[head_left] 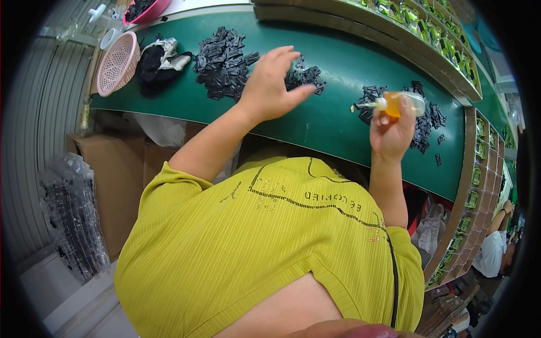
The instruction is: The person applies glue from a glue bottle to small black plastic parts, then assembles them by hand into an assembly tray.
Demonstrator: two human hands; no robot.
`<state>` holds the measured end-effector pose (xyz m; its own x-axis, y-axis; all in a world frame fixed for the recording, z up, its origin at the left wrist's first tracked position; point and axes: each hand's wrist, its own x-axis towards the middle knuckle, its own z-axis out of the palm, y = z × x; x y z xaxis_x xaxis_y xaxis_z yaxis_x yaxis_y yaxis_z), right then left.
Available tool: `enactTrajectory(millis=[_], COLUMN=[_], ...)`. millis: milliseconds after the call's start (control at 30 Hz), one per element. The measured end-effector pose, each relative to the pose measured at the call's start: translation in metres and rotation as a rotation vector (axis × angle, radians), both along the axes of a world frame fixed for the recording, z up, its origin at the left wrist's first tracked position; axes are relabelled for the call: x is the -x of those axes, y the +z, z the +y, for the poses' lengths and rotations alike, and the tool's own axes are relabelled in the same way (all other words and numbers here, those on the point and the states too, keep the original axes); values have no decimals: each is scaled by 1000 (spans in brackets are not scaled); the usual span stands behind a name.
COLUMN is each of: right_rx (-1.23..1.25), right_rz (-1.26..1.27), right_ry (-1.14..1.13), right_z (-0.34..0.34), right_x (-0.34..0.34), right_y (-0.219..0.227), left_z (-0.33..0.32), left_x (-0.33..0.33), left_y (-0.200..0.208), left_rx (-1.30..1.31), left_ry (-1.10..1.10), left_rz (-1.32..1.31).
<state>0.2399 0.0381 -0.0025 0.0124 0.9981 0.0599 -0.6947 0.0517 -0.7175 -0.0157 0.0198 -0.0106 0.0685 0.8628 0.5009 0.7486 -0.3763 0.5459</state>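
Observation:
My right hand is closed around a small clear squeeze bottle of amber liquid. The bottle lies tilted nearly level, its thin nozzle pointing left, above a pile of small black plastic parts. To the left, my left hand is spread out with thumb and fingers apart, holding nothing that I can see. It hovers over or rests at a small heap of black parts; whether it touches them I cannot tell. A larger heap of the same parts lies just left of that hand.
The green tabletop carries the heaps. A pink basket, a dark cloth bundle and a bright pink bowl stand at the left. Divided trays with green pieces line the far side and the right.

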Motion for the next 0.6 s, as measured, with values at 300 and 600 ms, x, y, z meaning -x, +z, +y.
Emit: enactTrajectory(millis=[300,600], right_rx=[5,96], right_rz=[61,133], right_ry=[-278,-217], right_z=[-9,-25], right_x=[-85,-94], right_y=[2,-23], left_z=[15,-7], left_x=[-35,-36], left_y=[-7,-12], left_rx=[160,38], left_ry=[-79,-180], left_rz=[354,228])
